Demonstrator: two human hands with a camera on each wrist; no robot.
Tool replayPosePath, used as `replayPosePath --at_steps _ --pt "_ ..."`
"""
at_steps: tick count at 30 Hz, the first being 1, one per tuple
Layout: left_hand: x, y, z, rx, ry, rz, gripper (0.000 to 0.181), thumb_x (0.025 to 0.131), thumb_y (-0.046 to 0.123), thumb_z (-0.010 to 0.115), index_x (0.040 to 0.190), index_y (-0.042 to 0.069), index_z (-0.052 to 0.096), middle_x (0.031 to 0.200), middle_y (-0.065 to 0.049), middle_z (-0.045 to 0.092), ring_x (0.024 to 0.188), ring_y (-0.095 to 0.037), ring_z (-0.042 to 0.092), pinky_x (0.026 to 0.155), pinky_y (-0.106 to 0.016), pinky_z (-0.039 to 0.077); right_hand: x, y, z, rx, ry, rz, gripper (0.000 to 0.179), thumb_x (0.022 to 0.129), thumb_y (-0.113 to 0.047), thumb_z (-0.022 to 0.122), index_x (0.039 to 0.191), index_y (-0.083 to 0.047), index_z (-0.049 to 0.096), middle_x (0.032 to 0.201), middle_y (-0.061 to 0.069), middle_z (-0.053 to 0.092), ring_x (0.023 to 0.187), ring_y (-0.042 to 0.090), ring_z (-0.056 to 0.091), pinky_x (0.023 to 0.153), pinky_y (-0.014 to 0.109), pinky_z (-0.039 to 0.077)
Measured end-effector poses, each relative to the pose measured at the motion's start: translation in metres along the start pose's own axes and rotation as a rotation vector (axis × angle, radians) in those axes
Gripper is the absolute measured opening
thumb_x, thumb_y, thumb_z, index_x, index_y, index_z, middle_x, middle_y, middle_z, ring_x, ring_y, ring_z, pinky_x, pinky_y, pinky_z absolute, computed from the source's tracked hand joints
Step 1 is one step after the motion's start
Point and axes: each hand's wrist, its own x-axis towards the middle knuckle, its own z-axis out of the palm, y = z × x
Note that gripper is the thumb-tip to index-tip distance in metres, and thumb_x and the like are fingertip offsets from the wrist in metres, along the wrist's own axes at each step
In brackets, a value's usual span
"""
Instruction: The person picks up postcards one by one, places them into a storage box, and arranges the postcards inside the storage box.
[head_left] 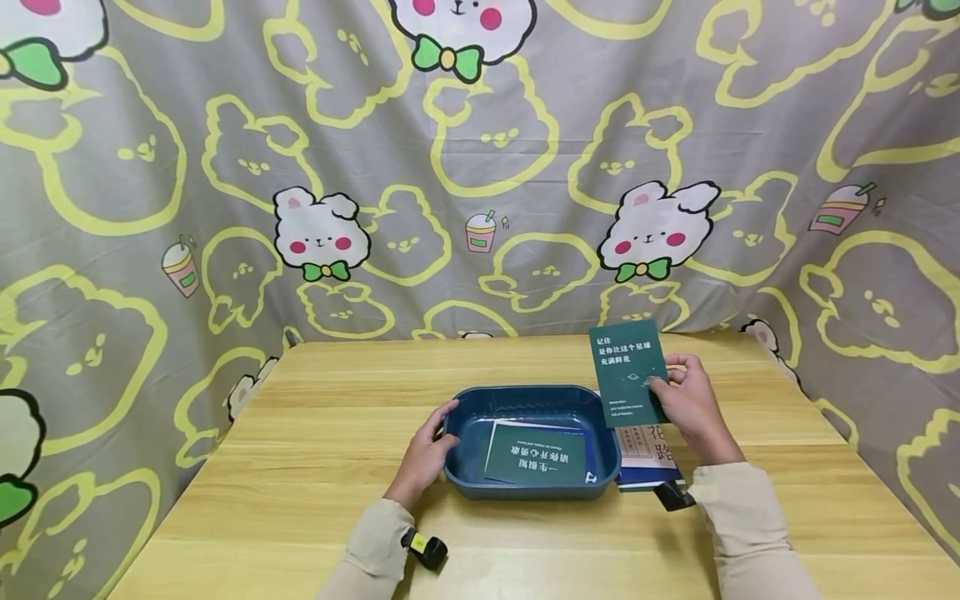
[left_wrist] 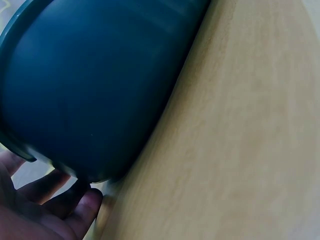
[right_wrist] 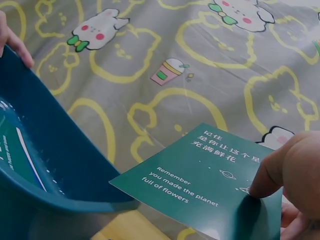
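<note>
My right hand [head_left: 693,408] pinches a dark green postcard [head_left: 626,375] by its right edge, thumb on the printed face. White Chinese text and small planet drawings mark that face, with English lines below, clearer on the postcard [right_wrist: 200,180] in the right wrist view. My left hand [head_left: 423,458] holds the left end of a dark blue plastic tub [head_left: 532,492], its fingers against the outer wall in the left wrist view. Inside the tub lies another green card [head_left: 536,454], text upside down, over other cards. The held postcard hangs above the tub's right end and partly hides it.
More printed cards [head_left: 648,475] lie on the wooden table [head_left: 337,408] just right of the tub, partly covered by the held postcard. A grey curtain [head_left: 517,275] with cartoon rabbits hangs behind the table. Both wrists carry black camera mounts [head_left: 427,550].
</note>
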Motion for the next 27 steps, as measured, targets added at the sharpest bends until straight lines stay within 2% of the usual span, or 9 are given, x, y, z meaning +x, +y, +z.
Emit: replayPosePath --at_steps 6,9,11,15,22,23,27 --pt "-0.012 0.027 -0.001 -0.002 -0.015 0.006 0.052 0.092 -0.002 0.047 0.144 0.006 0.045 0.152 -0.024 0.031 0.137 -0.047 0.029 0.105 -0.06 0.03 -0.001 -0.003 0.011 -0.001 -0.048 -0.02 0.041 0.096 -0.001 0.046 0.132 0.006 0.027 0.103 0.025 0.058 0.07 0.013 0.063 0.06 0.03 0.056" --pt "-0.014 0.033 -0.002 -0.001 -0.017 0.008 0.052 0.092 -0.003 0.047 0.143 0.005 0.045 0.151 -0.024 0.032 0.137 -0.047 0.029 0.105 -0.06 0.03 -0.003 -0.005 0.018 -0.003 -0.086 -0.02 0.041 0.096 0.0 0.047 0.131 0.006 0.029 0.1 0.022 0.059 0.072 0.015 0.063 0.061 0.031 0.057" --pt "-0.012 0.027 -0.002 -0.003 -0.012 0.008 0.052 0.093 -0.002 0.048 0.144 0.007 0.045 0.152 -0.023 0.032 0.137 -0.047 0.029 0.105 -0.06 0.03 -0.004 -0.005 0.023 -0.001 -0.115 -0.021 0.04 0.095 0.001 0.047 0.131 0.005 0.03 0.099 0.021 0.059 0.073 0.017 0.064 0.062 0.032 0.057" --pt "-0.002 0.005 0.0 -0.007 -0.003 0.014 0.053 0.093 0.001 0.049 0.144 0.014 0.046 0.153 -0.019 0.032 0.138 -0.045 0.028 0.106 -0.06 0.03 -0.005 -0.004 0.032 -0.005 -0.184 -0.037 0.039 0.094 0.003 0.048 0.13 0.005 0.034 0.098 0.021 0.059 0.075 0.019 0.063 0.061 0.034 0.057" --pt "-0.002 0.004 0.001 0.003 -0.001 0.014 0.053 0.093 0.001 0.05 0.145 0.013 0.045 0.153 -0.019 0.032 0.138 -0.045 0.029 0.105 -0.06 0.031 -0.009 0.0 0.05 -0.105 -0.281 -0.08 0.04 0.09 0.007 0.046 0.13 0.004 0.043 0.102 0.021 0.059 0.078 0.023 0.062 0.062 0.036 0.057" --pt "0.001 -0.001 0.001 0.002 0.002 0.015 0.054 0.093 0.002 0.05 0.145 0.015 0.046 0.153 -0.018 0.033 0.138 -0.043 0.029 0.106 -0.059 0.03 -0.01 0.0 0.052 -0.121 -0.291 -0.093 0.04 0.09 0.007 0.047 0.13 0.005 0.045 0.102 0.02 0.059 0.079 0.023 0.062 0.062 0.036 0.056" --pt "0.001 -0.003 0.0 -0.001 0.003 0.019 0.054 0.092 0.003 0.051 0.144 0.017 0.047 0.153 -0.016 0.033 0.139 -0.042 0.029 0.107 -0.058 0.03 -0.012 0.0 0.059 -0.206 -0.313 -0.174 0.039 0.086 0.008 0.051 0.125 0.004 0.053 0.102 0.018 0.058 0.081 0.024 0.059 0.064 0.034 0.054"
